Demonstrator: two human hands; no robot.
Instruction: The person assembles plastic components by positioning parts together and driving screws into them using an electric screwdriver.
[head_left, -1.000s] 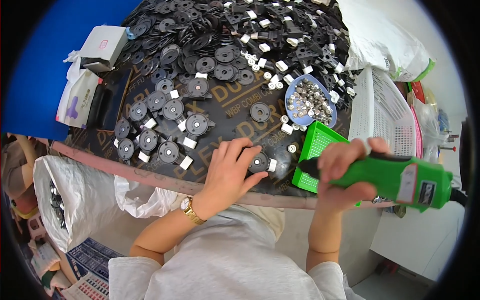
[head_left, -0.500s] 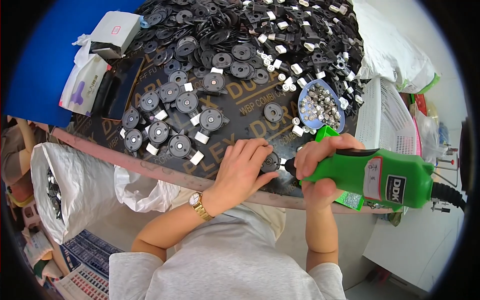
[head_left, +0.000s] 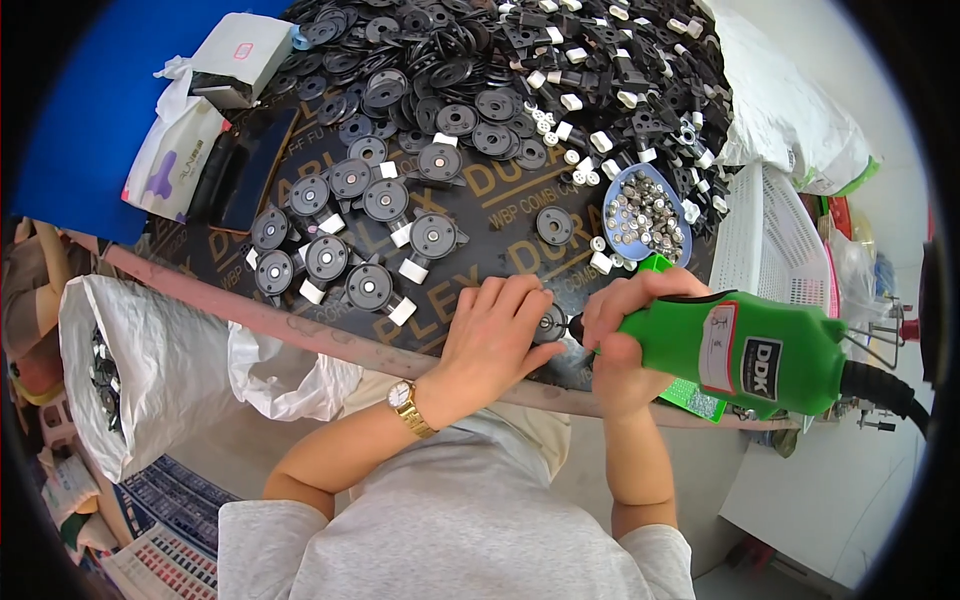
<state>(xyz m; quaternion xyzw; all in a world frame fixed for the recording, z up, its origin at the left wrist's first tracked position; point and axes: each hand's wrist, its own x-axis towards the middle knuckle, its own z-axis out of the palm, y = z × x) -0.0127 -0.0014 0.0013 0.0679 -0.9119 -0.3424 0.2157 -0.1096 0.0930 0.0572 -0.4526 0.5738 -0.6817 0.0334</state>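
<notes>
My right hand (head_left: 620, 345) is closed around a green electric screwdriver (head_left: 735, 352), held sideways with its tip pointing left. The tip reaches a black round disc (head_left: 549, 324) on the table. My left hand (head_left: 497, 335) holds that disc down, fingers and thumb bent around its left side; part of it is hidden. Beyond my hands lies a loose black disc (head_left: 555, 225). To the left stand several black disc assemblies (head_left: 368, 287) with white end caps. A green tray (head_left: 715, 408) of small screws is partly hidden below the screwdriver.
Behind are heaps of black discs (head_left: 430, 60) and black brackets with white caps (head_left: 610, 80). A blue bowl (head_left: 612, 222) of metal parts is at the right, near a white basket (head_left: 775, 240). A tissue pack (head_left: 175, 165) and phone (head_left: 255, 175) lie left. A white sack (head_left: 150, 370) hangs below.
The screwdriver and my right hand have shifted left, and its tip has come onto the disc. My left hand stays on the disc. The whole view has shifted slightly.
</notes>
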